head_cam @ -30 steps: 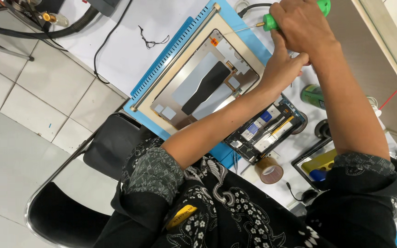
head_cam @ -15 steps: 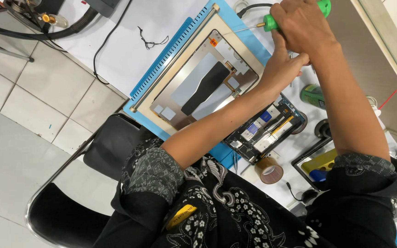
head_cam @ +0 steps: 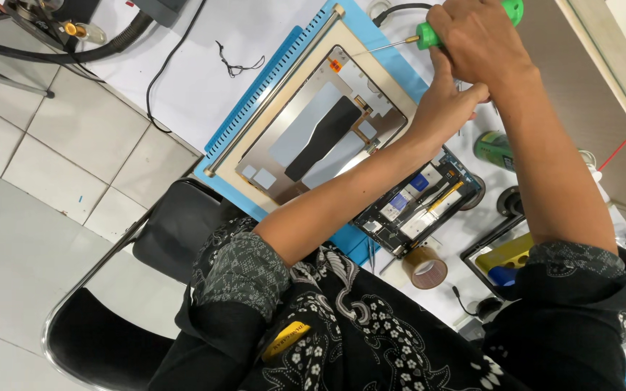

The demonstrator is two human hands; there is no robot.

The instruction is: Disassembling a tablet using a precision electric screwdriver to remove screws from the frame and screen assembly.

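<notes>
Right hand [head_cam: 483, 47] grip closed around green screwdriver [head_cam: 429, 36] handle; left hand [head_cam: 447, 108] just below, fingers curled in, steadying — no clear hold visible. Shaft tip on upper edge of opened tablet back [head_cam: 320, 130], lying on blue mat [head_cam: 244, 116] left of grip. Risk: tip slipping off the screw, gouging the panel or flex near the corner, if angled too shallow. Below grip: bare circuit board [head_cam: 418, 206], tape roll [head_cam: 425, 268], green can [head_cam: 494, 148]. Forearms crossing over board, crowding counter [head_cam: 190, 65].
</notes>
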